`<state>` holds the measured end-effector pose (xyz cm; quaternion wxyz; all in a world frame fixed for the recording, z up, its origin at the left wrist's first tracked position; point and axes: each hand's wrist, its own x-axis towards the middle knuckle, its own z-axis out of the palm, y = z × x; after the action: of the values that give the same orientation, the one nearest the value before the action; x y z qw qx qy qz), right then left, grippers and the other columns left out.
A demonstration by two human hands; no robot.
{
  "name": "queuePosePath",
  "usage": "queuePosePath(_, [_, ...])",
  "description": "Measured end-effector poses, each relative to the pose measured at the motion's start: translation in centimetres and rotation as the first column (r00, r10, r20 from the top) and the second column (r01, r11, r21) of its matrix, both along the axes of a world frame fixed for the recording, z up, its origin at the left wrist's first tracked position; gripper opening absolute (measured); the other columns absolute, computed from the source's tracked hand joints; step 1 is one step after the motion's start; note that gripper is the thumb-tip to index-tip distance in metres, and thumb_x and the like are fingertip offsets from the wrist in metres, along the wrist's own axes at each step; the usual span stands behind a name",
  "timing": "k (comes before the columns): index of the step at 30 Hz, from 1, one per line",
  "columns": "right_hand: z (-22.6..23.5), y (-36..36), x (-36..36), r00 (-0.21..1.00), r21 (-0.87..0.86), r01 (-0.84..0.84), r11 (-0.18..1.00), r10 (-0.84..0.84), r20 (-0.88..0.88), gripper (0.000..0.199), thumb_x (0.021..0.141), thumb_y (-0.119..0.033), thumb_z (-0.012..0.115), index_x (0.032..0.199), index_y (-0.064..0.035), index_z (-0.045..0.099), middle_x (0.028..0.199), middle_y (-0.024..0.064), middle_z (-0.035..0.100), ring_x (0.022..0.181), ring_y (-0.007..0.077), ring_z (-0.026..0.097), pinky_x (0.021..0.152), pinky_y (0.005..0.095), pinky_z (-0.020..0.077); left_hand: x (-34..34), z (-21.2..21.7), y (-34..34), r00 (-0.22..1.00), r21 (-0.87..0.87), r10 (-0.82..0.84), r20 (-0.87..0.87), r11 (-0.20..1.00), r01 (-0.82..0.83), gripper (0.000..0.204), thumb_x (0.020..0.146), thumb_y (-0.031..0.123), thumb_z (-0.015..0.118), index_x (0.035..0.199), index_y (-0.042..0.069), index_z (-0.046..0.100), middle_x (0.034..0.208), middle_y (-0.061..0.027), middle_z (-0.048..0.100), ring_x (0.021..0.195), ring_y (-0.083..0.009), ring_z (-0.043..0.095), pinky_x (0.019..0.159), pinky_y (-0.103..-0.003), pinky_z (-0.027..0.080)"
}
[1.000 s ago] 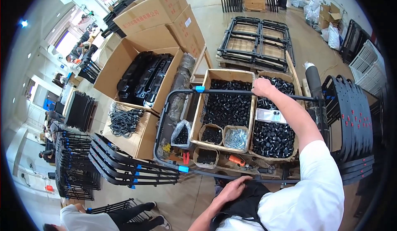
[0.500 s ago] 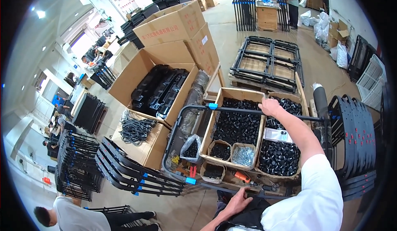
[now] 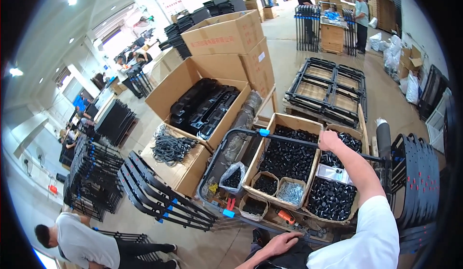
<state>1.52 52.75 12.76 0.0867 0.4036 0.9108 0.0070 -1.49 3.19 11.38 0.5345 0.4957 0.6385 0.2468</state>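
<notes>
A black metal tube frame [image 3: 289, 138] with blue clips [image 3: 264, 132] lies across the workbench, over the cartons of small parts. My right hand [image 3: 329, 141] is closed around its far tube, above the divide between two cartons. Near the frame's close tube, my left hand [image 3: 284, 243] is low in front of my body, fingers stretched out and holding nothing visible. Under the frame, one carton [image 3: 316, 168] holds black caps; smaller boxes in it hold silver screws [image 3: 291, 192] and tiny black pieces [image 3: 265, 184]. More black caps [image 3: 331, 199] fill the right carton, with a clear plastic case [image 3: 333, 173].
An orange-handled tool [image 3: 286, 216] and red-handled pliers [image 3: 231, 204] lie at the bench's near side. Left stand a carton of black plastic parts [image 3: 205, 106], coiled cables [image 3: 172, 144] and stacked frames [image 3: 161, 192]. More frames [image 3: 418, 187] stand right. A person [image 3: 89, 240] is at lower left.
The view has shifted, so the scene sits farther right and lower. My left hand's fingers lie straighter. My right hand keeps its hold, and the frame stays in place over the cartons.
</notes>
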Motion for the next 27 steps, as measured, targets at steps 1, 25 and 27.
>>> queuePosePath(1, [-0.8, 0.8, 0.0, 0.998, -0.036, -0.018, 0.999, 0.020, 0.065, 0.049, 0.097, -0.046, 0.060, 0.104, -0.0028, 0.081, 0.108, 0.0192, 0.079, 0.105, 0.0354, 0.077, 0.089, 0.0471, 0.0611, 0.2, 0.0, 0.0, 0.999, 0.036, -0.022, -0.045, 0.999, 0.023, 0.038, 0.110, 0.028, 0.056, 0.146, 0.022, 0.063, 0.127, -0.0201, 0.069, 0.119, -0.0349, 0.068, 0.102, -0.042, 0.054])
queuePosePath(25, [0.8, 0.8, -1.3, 0.965, 0.072, -0.134, 0.988, 0.114, 0.235, 0.033, 0.074, -0.027, 0.079, 0.101, -0.0071, 0.083, 0.110, 0.0164, 0.080, 0.105, 0.0314, 0.078, 0.092, 0.0420, 0.0620, -1.6, -4.2, -1.0, 0.980, 0.342, -0.015, -0.198, 0.936, 0.083, 0.056, 0.097, 0.045, 0.073, 0.136, 0.009, 0.058, 0.128, -0.0132, 0.069, 0.123, -0.0329, 0.062, 0.115, -0.049, 0.038])
queuePosePath(27, [0.2, 0.2, -1.0, 0.951, 0.084, -0.200, 0.976, 0.172, 0.258, 0.031, 0.074, -0.025, 0.079, 0.099, -0.0068, 0.083, 0.110, 0.0152, 0.080, 0.103, 0.0309, 0.079, 0.087, 0.0401, 0.0633, -1.1, -4.9, -1.1, 0.986, 0.362, 0.004, -0.168, 0.930, 0.058, 0.051, 0.097, 0.044, 0.073, 0.133, 0.010, 0.059, 0.128, -0.0115, 0.069, 0.123, -0.0318, 0.062, 0.116, -0.049, 0.037])
